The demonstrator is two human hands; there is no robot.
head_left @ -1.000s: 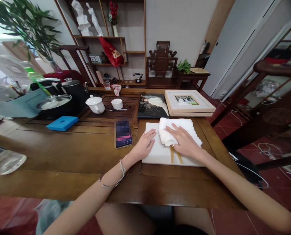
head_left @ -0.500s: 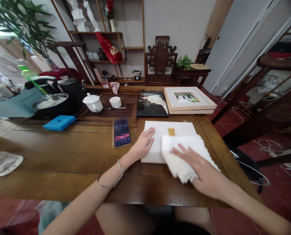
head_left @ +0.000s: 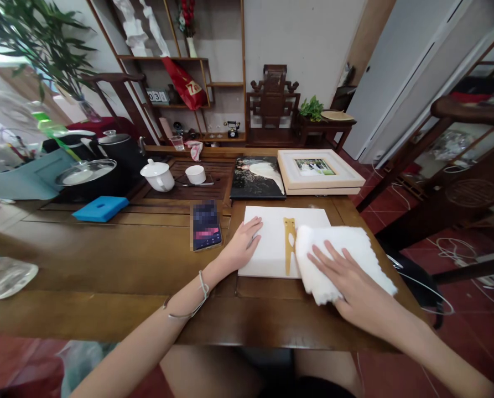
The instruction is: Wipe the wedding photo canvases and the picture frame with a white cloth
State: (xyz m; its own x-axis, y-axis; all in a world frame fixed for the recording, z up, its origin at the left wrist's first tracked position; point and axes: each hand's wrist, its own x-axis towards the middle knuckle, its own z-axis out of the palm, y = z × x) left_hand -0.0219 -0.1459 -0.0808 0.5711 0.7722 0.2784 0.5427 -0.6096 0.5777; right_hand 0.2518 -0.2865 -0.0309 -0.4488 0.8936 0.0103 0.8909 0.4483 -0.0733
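Observation:
A white flat box or book (head_left: 267, 260) with a gold, cat-topped long design (head_left: 289, 243) lies on the wooden table in front of me. My left hand (head_left: 243, 243) rests open on its left part, fingers stretched and a bracelet at the wrist. A fluffy white cloth (head_left: 367, 243) covers the box's right side and spills past its edge onto the table. Spread flat, my right hand (head_left: 338, 271) presses on top of this cloth; its thumb is partly hidden along the near edge.
A phone (head_left: 206, 226) lies left of the box. Behind stand a dark photo album (head_left: 257, 177), a white picture frame (head_left: 333, 182), a white lidded cup (head_left: 157, 174) and a small bowl (head_left: 196, 174). Farther left are a blue block (head_left: 100, 208) and a glass-lidded pot (head_left: 84, 179).
My right hand has slid the cloth to the right, uncovering more of the gold design. My left hand stays in place on the box.

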